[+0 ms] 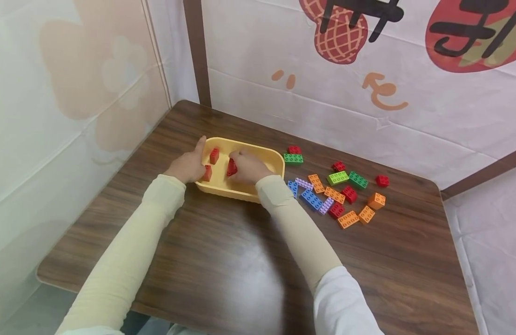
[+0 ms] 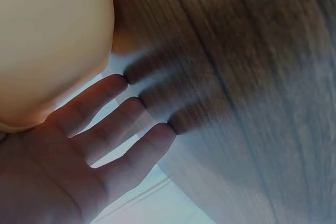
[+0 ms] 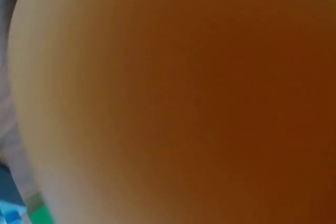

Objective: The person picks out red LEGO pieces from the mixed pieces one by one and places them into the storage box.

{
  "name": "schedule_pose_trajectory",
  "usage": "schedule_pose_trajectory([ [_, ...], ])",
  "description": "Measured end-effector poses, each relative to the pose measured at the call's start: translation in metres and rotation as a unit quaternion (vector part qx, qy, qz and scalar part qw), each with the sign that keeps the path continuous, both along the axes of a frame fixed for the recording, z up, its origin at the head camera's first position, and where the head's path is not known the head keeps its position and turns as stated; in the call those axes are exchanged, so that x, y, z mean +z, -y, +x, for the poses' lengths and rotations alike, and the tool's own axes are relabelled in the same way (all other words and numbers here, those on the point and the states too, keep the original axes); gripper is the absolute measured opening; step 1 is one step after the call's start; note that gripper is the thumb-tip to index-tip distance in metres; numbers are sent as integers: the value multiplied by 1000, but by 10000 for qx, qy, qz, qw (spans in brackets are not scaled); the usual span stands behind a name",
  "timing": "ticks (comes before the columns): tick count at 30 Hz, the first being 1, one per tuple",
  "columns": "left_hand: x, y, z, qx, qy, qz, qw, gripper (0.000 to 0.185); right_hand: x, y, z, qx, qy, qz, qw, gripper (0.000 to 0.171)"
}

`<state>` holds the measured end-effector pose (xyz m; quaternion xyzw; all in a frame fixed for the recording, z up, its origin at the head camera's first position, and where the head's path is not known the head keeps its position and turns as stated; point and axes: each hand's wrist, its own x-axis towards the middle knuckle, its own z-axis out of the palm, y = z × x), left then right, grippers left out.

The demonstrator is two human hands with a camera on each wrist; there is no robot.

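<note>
- Sorting the red blocks into the yellow tray [image 1: 269, 157] seems to be my work at this moment, and I judge it is about half done.
- My right hand [image 1: 248, 167] is inside the tray, with the fingers curled on a red block [image 1: 231, 167] that I hold close to the tray floor.
- My left hand [image 1: 190, 165] rests against the left outer wall of the tray with straight fingers; in the left wrist view the fingers [image 2: 107, 140] are spread and flat beside the tray wall, so this hand only steadies the tray and grips nothing.
- My two hands are apart, one at the tray's outside, the other inside it.
- Already in the tray: one red block [image 1: 214, 156] near the far left corner and one more red block [image 1: 207, 173] near the front left corner, partly hidden by my left hand.
- Left on the table [image 1: 224, 260], to the right of the tray, is a loose pile of blocks [image 1: 333, 193] in green, orange, blue, purple and red.
- I count around five red blocks among them still outside, for example one [image 1: 294, 150] just beside the tray's far right corner and one [image 1: 382, 181] at the far right of the pile.
- The right wrist view is only an orange-brown blur, so it tells me nothing more about the grip.
</note>
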<state>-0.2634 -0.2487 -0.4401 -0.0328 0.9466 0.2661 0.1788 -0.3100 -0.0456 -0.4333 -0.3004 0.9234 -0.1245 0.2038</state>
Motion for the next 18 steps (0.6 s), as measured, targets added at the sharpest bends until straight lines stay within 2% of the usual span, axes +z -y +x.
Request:
schedule_pose_trajectory([
  [4, 0, 0, 1, 1, -52, 9, 10000, 96, -11, 8, 1, 67, -135, 91, 9998, 78],
  [11, 3, -2, 1, 7, -20, 0, 10000, 97, -13, 14, 4, 290, -570, 229, 9977, 75],
  [18, 3, -2, 3, 29, 12, -52, 10000, 97, -14, 12, 7, 22, -268, 31, 9996, 84],
])
